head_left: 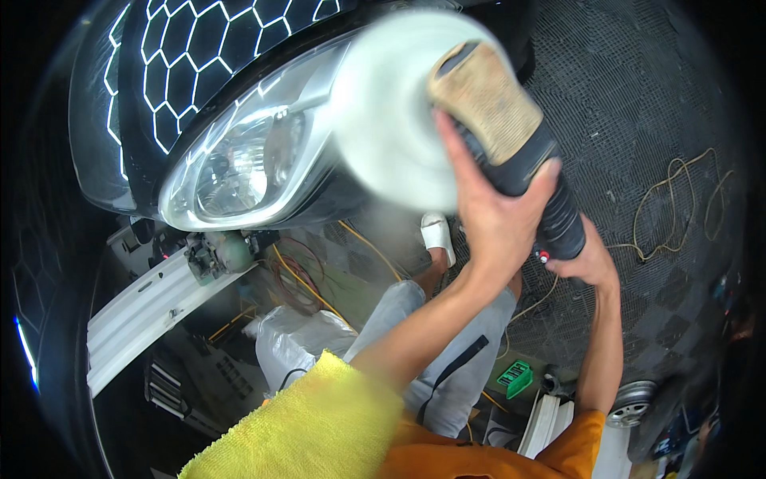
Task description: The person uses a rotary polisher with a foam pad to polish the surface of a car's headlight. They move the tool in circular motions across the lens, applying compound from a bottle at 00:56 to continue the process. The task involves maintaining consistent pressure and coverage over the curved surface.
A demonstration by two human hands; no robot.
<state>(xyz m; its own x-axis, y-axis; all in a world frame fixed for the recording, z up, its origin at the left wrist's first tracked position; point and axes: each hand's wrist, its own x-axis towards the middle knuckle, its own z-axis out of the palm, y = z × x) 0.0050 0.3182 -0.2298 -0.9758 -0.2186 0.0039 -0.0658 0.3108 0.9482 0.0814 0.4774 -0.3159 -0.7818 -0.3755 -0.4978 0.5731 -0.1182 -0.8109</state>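
Note:
Both of my hands are on a polisher (550, 199), which has a black body and a worn tan cover over its head. My left hand (496, 215) is wrapped around the neck behind the head, thumb and fingers on either side. Farther back, my right hand (592, 254) grips the rear end of the body, beside a small red part. The white round pad (387, 120) is smeared by motion and overlaps the right end of a car headlight (239, 172); whether it touches the lens I cannot tell. A yellow towel (303, 431) hangs over my left upper arm.
The dark car hood (191, 48) above the headlight reflects hexagonal lights. Below it sits a white metal beam (152, 311). A clear plastic bag (291, 343), a green tray (515, 378), a wheel (632, 403) and a loose cable (637, 239) lie around my legs on the dark floor.

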